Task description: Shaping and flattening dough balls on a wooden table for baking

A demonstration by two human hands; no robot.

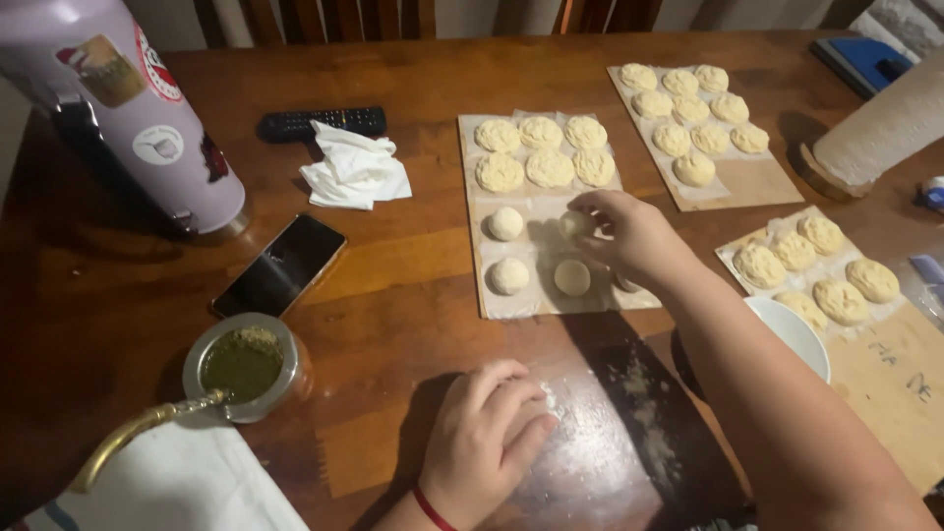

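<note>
Four smooth dough balls (507, 224) on one board (472, 211) — right hand (629, 236) pinching one, left hand (487, 438) loosely curled, empty.

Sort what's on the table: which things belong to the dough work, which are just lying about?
In use: right hand, dough ball, middle board, two other boards, white bowl, left hand.
Lying about: phone, remote, crumpled napkin, thermos, mate cup.

The left hand (487, 438) lies loosely curled, palm down, fingers bent. The right hand (629, 236) reaches forward, arm outstretched, fingertips pinched together.
</note>
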